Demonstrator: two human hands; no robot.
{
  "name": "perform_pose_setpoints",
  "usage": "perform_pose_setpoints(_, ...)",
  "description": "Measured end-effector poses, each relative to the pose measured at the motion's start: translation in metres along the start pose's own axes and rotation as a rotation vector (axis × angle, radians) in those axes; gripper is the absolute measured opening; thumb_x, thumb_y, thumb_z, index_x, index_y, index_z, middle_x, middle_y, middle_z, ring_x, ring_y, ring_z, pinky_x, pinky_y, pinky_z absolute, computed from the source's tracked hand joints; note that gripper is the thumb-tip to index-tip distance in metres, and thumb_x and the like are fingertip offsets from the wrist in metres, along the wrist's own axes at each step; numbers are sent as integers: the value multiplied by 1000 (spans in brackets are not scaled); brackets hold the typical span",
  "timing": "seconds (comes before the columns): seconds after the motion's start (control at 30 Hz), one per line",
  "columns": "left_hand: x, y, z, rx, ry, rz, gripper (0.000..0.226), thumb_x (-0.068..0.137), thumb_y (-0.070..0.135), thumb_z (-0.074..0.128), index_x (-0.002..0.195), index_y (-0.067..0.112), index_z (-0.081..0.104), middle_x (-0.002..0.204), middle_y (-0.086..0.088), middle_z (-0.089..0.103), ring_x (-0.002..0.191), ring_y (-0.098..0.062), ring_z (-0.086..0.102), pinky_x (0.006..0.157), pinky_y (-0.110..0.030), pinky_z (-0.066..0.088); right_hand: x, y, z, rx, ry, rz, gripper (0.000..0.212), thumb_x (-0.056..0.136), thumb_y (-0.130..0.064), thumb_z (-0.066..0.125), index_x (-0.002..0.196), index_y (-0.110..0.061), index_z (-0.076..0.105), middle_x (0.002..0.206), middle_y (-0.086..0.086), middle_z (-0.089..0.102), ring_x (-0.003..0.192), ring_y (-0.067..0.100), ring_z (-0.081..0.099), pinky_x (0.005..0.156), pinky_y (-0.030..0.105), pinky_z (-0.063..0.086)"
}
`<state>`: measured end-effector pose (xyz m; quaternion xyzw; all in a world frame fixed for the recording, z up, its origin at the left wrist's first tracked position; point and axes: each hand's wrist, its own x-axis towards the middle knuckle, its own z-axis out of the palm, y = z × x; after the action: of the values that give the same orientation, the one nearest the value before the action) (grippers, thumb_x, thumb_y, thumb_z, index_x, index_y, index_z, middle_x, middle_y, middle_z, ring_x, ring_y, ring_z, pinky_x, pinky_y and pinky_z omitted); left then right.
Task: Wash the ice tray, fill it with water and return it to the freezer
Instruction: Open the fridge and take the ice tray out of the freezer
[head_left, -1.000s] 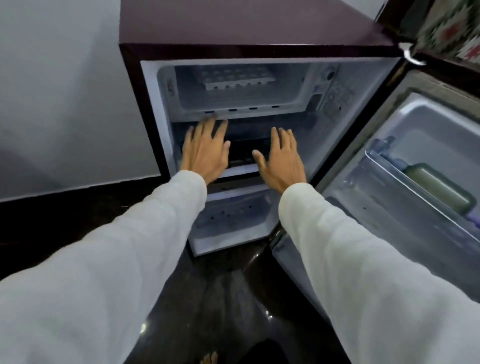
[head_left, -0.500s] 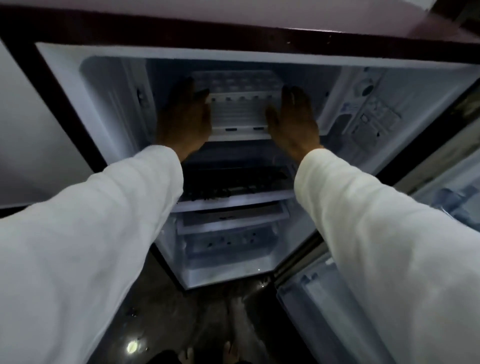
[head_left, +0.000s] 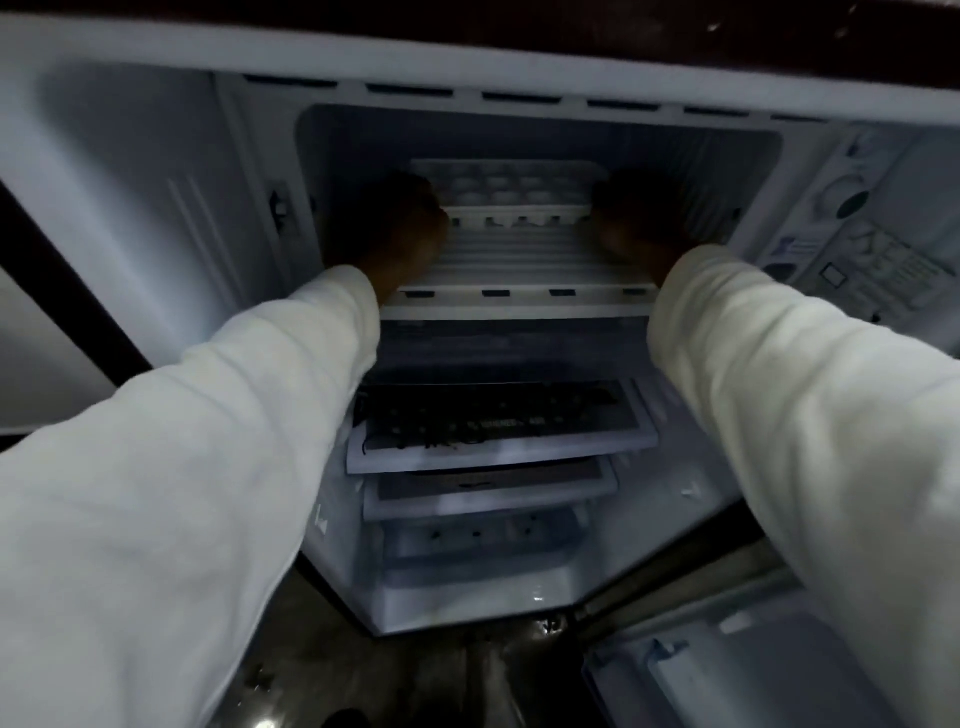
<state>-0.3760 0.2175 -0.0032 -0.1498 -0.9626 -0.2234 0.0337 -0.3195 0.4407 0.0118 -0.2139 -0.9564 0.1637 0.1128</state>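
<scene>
A white ice tray (head_left: 511, 189) lies deep in the freezer compartment (head_left: 519, 260) at the top of the open fridge, on its ribbed floor. My left hand (head_left: 389, 228) is inside the compartment at the tray's left end, curled against its front corner. At the tray's right end my right hand (head_left: 636, 218) is curled the same way. Both hands are dark in shadow, and their fingertips are hard to make out. White sleeves cover both arms.
Below the freezer floor sit a dark shelf (head_left: 498, 431), a second shelf and a drawer (head_left: 478, 551). A control panel (head_left: 852, 249) is on the right inner wall. The open fridge door (head_left: 727, 675) hangs at the lower right over a dark floor.
My head has moved closer to the freezer. Both hands rose from the lower shelf into the freezer compartment, went to the two ends of the ice tray and curled there.
</scene>
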Motion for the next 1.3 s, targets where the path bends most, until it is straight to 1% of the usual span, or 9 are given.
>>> perform_pose_setpoints(0.2, -22, 4, -14, -176, 50, -115, 34, 105, 22, 36, 118, 1, 60, 104, -12, 57, 92, -23, 51, 74, -30, 37, -18, 6, -11, 64, 21, 67, 49, 104, -27, 38, 148, -6, 35, 150, 17, 39, 136, 33, 37, 111, 33, 27)
perform_pose_setpoints(0.4, -59, 8, -38, -747, 13, -348, 15, 97, 25, 53, 99, 16, 64, 107, -9, 68, 99, -26, 66, 91, -43, 57, -67, 8, -41, 134, 27, 145, 43, 99, -20, 51, 138, -2, 47, 142, 18, 48, 131, 32, 43, 104, 29, 32)
perform_pose_setpoints(0.53, -92, 8, -52, -934, 58, -437, 22, 93, 11, 55, 76, 22, 63, 88, -4, 68, 88, -24, 68, 83, -44, 61, -100, 10, -50, 236, 13, 208, 42, 91, -20, 60, 129, -1, 56, 134, 20, 55, 122, 37, 51, 90, 31, 42)
perform_pose_setpoints(0.63, -124, 9, -59, -1047, 42, -447, 31, 93, 0, 53, 72, 22, 61, 84, -1, 66, 91, -24, 66, 87, -43, 59, -125, 10, -59, 423, 53, 268, 40, 86, -17, 66, 122, -2, 62, 125, 16, 62, 115, 33, 57, 81, 26, 45)
perform_pose_setpoints(0.77, -163, 6, -76, -1176, 3, -493, 28, 85, -8, 56, 82, 17, 69, 95, -6, 73, 95, -25, 71, 88, -39, 60, -178, 14, -79, 722, 12, 363, 40, 79, -11, 71, 119, -7, 65, 111, 5, 67, 104, 24, 63, 94, 37, 53)
perform_pose_setpoints(0.97, -221, 6, -91, -1311, -124, -481, 27, 87, -5, 63, 111, 8, 68, 102, -2, 73, 90, -12, 70, 77, -22, 58, -272, 25, -98, 872, -43, 470, 35, 82, 0, 71, 116, -6, 66, 109, 3, 71, 101, 19, 67, 96, 38, 53)
perform_pose_setpoints(1.1, -247, -1, -81, -1260, -255, -484, 39, 93, 4, 64, 132, 6, 60, 117, -5, 70, 95, -9, 69, 76, -18, 56, -348, 30, -94, 938, 51, 617, 34, 84, 2, 67, 116, -10, 66, 104, 1, 72, 99, 18, 68, 91, 32, 54)
perform_pose_setpoints(1.2, -267, -5, -70, -1194, -381, -416, 35, 94, 6, 65, 129, 7, 63, 116, -5, 72, 97, -13, 72, 78, -23, 58, -408, 32, -86, 1008, 140, 751, 31, 89, 0, 63, 119, -7, 65, 102, 1, 72, 96, 18, 68, 83, 31, 53)
perform_pose_setpoints(1.3, -290, -4, -61, -1172, -538, -360, 31, 96, 5, 62, 126, 10, 67, 114, -3, 73, 98, -13, 73, 80, -27, 59, -470, 33, -83, 1019, 241, 861, 26, 91, -4, 63, 116, -8, 66, 105, 5, 73, 99, 20, 70, 87, 34, 56)
